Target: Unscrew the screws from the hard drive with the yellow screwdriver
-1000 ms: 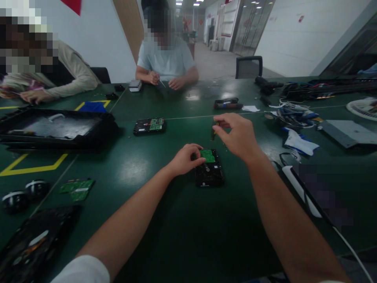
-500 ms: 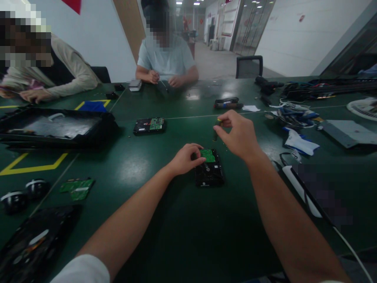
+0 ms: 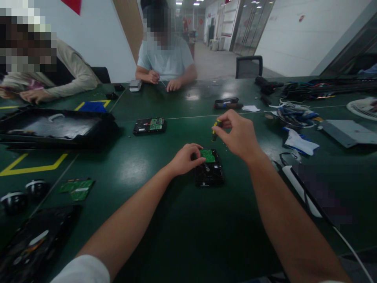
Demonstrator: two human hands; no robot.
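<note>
A black hard drive (image 3: 209, 173) lies on the dark green table (image 3: 165, 220) in front of me, its green circuit board (image 3: 207, 155) facing up at the far end. My left hand (image 3: 185, 158) rests on the drive's left far corner, fingers curled against the board's edge. My right hand (image 3: 238, 134) hovers just above and behind the drive, pinching the top of a small screwdriver (image 3: 215, 131) with a yellow and black handle. The screwdriver points down toward the drive; its tip is hard to make out.
A second hard drive (image 3: 149, 125) lies farther back left, beside a black tray (image 3: 55, 129). A loose green board (image 3: 77, 188) sits near left. Cables and tools (image 3: 294, 114) crowd the right. Two other people sit across the table, hands on it.
My right hand has shifted slightly and turned the screwdriver between its fingers. My left hand stays on the drive. The person opposite has moved a hand on the table.
</note>
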